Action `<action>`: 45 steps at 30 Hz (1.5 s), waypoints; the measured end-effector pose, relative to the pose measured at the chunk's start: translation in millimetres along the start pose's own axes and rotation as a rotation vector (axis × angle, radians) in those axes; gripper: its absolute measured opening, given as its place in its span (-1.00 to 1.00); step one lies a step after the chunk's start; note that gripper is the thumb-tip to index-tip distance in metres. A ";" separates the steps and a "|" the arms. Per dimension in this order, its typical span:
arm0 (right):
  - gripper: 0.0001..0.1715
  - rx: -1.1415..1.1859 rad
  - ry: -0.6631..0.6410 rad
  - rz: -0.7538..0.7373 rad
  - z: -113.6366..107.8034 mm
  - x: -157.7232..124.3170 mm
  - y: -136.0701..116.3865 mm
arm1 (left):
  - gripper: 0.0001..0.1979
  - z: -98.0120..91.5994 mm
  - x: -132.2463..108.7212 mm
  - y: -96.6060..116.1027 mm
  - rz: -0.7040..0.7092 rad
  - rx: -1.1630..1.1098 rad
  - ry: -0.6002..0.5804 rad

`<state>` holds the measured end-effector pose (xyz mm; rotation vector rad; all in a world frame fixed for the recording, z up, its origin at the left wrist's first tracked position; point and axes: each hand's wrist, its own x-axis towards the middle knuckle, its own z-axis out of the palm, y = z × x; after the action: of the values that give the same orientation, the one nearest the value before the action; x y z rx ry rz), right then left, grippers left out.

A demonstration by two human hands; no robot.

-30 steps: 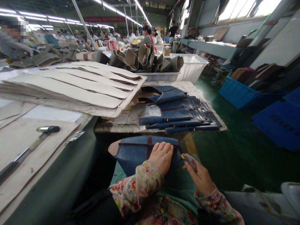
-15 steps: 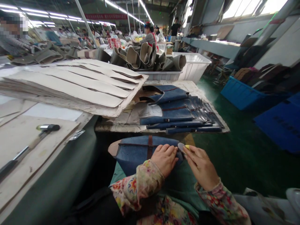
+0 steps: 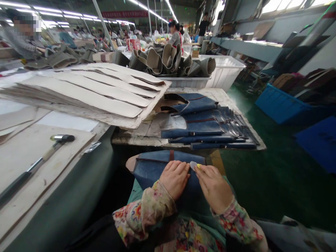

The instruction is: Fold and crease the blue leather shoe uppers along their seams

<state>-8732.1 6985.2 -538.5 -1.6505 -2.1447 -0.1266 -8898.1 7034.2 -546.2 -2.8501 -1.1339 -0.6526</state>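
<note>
A dark blue leather panel [image 3: 149, 171] with a narrow brown strap [image 3: 172, 155] lies across my lap on a green apron [image 3: 202, 206]. My left hand [image 3: 174, 179] rests on the panel, its fingers curled over the upper edge. My right hand [image 3: 213, 189] pinches a small tool [image 3: 195, 165] with a pale grey tip and a yellow part. That tip sits at the panel's upper edge, just beside my left fingers. Part of the panel is hidden under my hands.
A table ahead holds a stack of blue leather pieces [image 3: 207, 122] and a thick pile of pale patterned sheets [image 3: 86, 94]. A hammer [image 3: 61, 138] lies on the left bench. Blue crates [image 3: 280, 104] stand on the green floor at right; co-workers sit farther back.
My right hand has moved left, bringing the tool's tip from beyond the panel's right end to its upper edge, close to my left hand. The whole view has shifted slightly.
</note>
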 end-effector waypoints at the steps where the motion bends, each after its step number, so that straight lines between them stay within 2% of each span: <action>1: -0.64 -0.008 -0.007 -0.014 1.6 2.4 -4.8 | -0.69 -1.8 -3.0 -3.6 -0.010 0.010 0.005; 10: -0.62 0.064 -0.018 -0.114 21.8 22.8 -37.9 | -0.69 -18.7 -35.0 -30.9 -0.108 0.089 0.088; 21: -0.71 0.357 -0.122 -0.097 13.3 33.0 -19.9 | -0.67 -24.2 -57.6 -30.2 -0.149 0.143 0.102; 25: -0.71 0.467 -0.222 -0.071 11.7 36.4 -14.0 | -0.68 -27.0 -53.9 -28.6 -0.230 0.090 0.055; 29: -0.70 0.603 -0.354 -0.008 11.3 47.4 -7.1 | -0.77 -30.3 -36.5 -29.4 -0.331 -0.003 -0.010; 31: -0.69 0.655 -0.419 -0.003 9.9 54.4 -4.4 | -0.79 -31.4 -28.0 -30.9 -0.338 -0.045 -0.036; 34: -0.69 0.636 -0.464 -0.056 7.1 60.3 -4.3 | -0.79 -31.9 -23.6 -33.7 -0.281 -0.079 -0.079; 39: -0.68 0.445 -0.418 -0.164 2.0 57.9 -14.2 | -0.75 -30.4 -34.5 -35.2 -0.196 0.013 -0.123; 45: -0.68 0.405 -0.347 -0.132 5.8 53.8 -18.3 | -0.72 -25.2 -39.2 -35.4 -0.178 0.032 -0.116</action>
<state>-8761.7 7030.4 -519.6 -1.3693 -2.3296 0.5588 -8956.4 7030.7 -543.3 -2.8156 -1.4138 -0.4737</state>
